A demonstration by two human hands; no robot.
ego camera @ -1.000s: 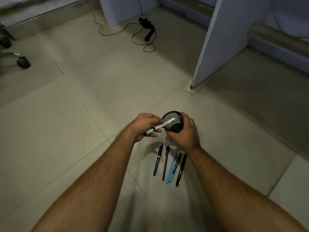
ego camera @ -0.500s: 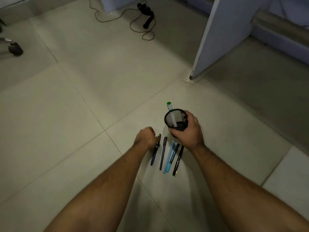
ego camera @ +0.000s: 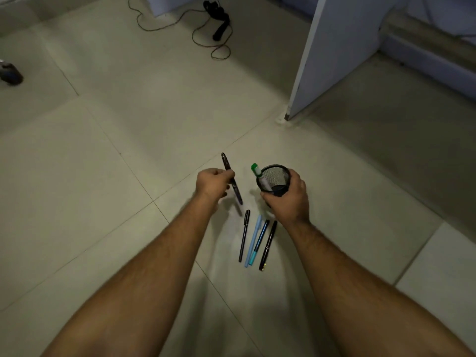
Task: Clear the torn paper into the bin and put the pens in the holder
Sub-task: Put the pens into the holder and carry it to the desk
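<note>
A: Tiled floor [ego camera: 103, 176], seen from above: a pale partition panel [ego camera: 334, 52] stands at two o'clock, its foot meeting the tiles, and a thin cable [ego camera: 164, 24] loops from a black plug [ego camera: 219, 19] at twelve o'clock. What are the arms doing?

B: Both forearms reach in from six o'clock. The right hand [ego camera: 288, 199] wraps its fingers around a black mesh pen holder [ego camera: 275, 177], lifted and tipped toward the camera, just right of centre.

A: Anything in it?

B: A white marker with a green cap [ego camera: 257, 172] leans against the rim at the holder's nine o'clock, cap end sticking out.

A: And the left hand [ego camera: 212, 184]?

B: Curled round a dark pen [ego camera: 231, 179], gripping it near mid-barrel; the pen points to roughly eleven o'clock, beside the holder but apart from it.

A: The remaining pens?

B: Four lie side by side on the floor at six o'clock from the holder, between the wrists: a black pen [ego camera: 243, 235], a light blue pen [ego camera: 253, 240], a dark pen with a teal end [ego camera: 258, 240] and a black pen with a gold tip [ego camera: 268, 246] (the middle two touch). A dark castor wheel [ego camera: 10, 74] sits at the frame's ten o'clock edge.
</note>
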